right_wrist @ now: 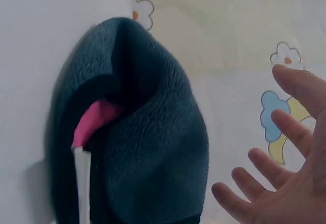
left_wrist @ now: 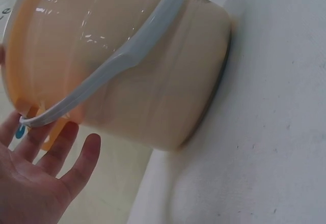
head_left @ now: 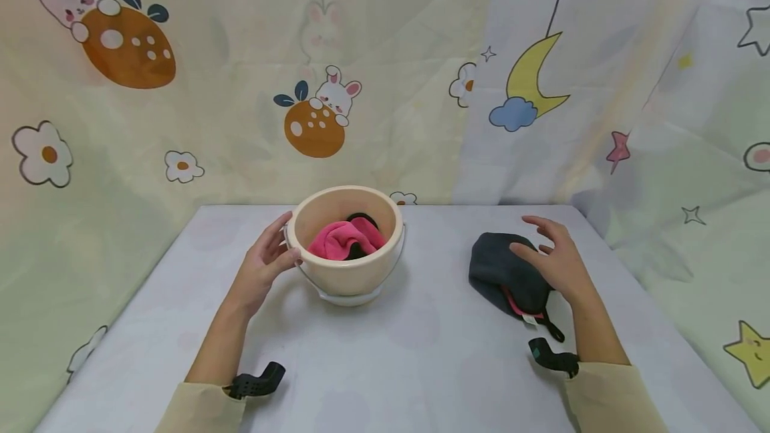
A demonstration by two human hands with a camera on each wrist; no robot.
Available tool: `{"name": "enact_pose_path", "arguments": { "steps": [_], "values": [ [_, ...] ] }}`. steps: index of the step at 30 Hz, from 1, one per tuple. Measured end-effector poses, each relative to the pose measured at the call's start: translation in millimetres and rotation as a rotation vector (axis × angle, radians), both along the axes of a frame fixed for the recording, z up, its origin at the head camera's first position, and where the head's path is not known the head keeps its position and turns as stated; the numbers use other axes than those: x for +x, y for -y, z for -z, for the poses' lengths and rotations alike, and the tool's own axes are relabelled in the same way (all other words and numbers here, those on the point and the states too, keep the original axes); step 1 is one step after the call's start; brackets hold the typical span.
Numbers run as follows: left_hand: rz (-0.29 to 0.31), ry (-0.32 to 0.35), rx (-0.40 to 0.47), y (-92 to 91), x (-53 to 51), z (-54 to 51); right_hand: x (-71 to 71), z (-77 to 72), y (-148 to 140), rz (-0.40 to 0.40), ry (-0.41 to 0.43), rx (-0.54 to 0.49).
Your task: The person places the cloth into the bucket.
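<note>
A cream bucket (head_left: 337,275) with a white handle (head_left: 351,299) stands upright at the back middle of the table. Crumpled in it lies a pink cloth (head_left: 345,239) with black parts. My left hand (head_left: 265,266) is at the bucket's left rim, its spread fingers against the side by the handle's end (left_wrist: 30,121). To the right lies a dark blue-grey fleece piece (head_left: 505,272), cap-like, with a pink lining, a white tag and a black loop. Above its right side hovers my right hand (head_left: 556,259), fingers apart, holding nothing; the right wrist view shows a gap between them.
A white-covered table (head_left: 421,353) carries everything. Behind it hangs a printed curtain (head_left: 397,72) with rabbits, flowers and a moon. Each wrist wears a black camera mount (head_left: 259,383); both sleeves are beige.
</note>
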State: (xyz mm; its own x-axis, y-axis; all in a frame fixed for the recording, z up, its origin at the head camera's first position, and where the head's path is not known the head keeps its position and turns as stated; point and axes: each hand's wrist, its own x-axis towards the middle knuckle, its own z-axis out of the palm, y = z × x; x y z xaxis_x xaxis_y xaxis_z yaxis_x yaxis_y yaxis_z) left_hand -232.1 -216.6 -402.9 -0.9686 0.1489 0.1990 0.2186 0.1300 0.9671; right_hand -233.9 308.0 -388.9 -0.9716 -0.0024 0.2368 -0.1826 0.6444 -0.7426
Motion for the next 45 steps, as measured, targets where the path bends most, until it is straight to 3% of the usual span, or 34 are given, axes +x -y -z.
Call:
{"name": "enact_pose_path", "arguments": {
  "steps": [11, 15, 29, 37, 45],
  "values": [
    [0.01, -0.004, 0.024, 3.2, 2.0, -0.5, -6.6, 17.3, -9.4, -0.053, 0.183, 0.019],
    [0.012, 0.002, 0.028, 2.3, 0.5, -0.6, -9.5, 25.4, -11.1, -0.06, 0.213, 0.031],
    [0.012, 0.001, 0.044, 1.0, 0.5, -0.4, -13.6, 43.6, -6.1, -0.118, 0.203, 0.163],
    [0.017, 0.018, 0.046, -3.0, -1.2, -0.5, -13.6, 55.1, -8.6, -0.078, 0.153, 0.301],
    [-0.005, 0.032, 0.05, -2.5, 0.6, -2.1, -15.8, 58.2, 1.4, -0.075, 0.094, 0.276]
  ]
}}
